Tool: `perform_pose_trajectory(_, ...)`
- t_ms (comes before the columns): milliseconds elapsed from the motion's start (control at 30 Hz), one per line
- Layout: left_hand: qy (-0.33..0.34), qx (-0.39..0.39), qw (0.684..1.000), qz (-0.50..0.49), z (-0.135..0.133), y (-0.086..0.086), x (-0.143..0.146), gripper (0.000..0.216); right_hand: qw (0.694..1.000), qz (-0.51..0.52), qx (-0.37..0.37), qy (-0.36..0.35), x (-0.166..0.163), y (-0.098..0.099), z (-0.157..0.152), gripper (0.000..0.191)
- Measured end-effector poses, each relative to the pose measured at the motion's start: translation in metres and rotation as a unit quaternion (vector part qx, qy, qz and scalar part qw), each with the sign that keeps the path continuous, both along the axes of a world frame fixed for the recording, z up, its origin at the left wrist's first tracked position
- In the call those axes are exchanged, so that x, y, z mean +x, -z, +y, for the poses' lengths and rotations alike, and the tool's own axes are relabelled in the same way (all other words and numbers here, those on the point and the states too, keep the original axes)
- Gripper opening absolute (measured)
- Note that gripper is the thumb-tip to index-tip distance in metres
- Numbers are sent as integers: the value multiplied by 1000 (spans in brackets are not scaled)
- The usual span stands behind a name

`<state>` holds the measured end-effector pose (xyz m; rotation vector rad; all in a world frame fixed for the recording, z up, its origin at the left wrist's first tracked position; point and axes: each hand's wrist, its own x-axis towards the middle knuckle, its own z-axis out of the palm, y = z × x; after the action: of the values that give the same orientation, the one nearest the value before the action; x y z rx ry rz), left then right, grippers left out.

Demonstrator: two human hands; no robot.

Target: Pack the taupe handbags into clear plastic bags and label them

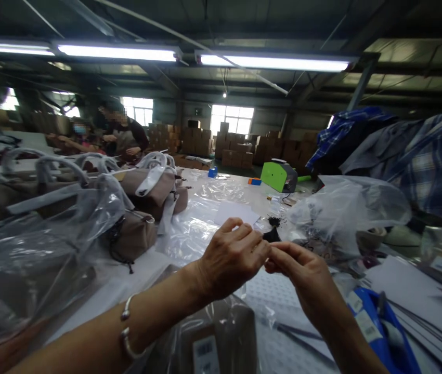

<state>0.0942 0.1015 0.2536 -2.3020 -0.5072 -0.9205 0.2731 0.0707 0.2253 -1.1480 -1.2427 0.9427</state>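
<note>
My left hand [231,257] and my right hand [302,272] meet in the middle of the view, fingers pinched together on a small black piece [271,236] held between them. A silver bracelet sits on my left wrist. Below the hands lies a plastic-wrapped bag with a barcode label [209,337]. Just beyond the black piece is a little heap of similar dark bits [274,221] on the white sheet.
Brown handbags [151,189] in clear plastic crowd the left of the table. A clear plastic bag [346,213] of small parts lies right, a green device [277,176] farther back. Blue tool [377,322] and papers at lower right. Two people work at the far left; stacked cartons behind.
</note>
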Motion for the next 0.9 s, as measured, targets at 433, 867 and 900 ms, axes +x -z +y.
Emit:
perform_pose_trajectory(433,26,-310,850,-425,-73,14,-91,6,986,-109,90,-92,-95,-24,-32,37)
perform_pose_trajectory(867,129,-543,603,-570,-59,48,-148,19,969,-40,28,-241,-167,-14,-1,26)
perform_pose_trajectory(900,122,-550,599,-569,-57,53,-149,19,970,-52,30,-236,-167,-10,3,26)
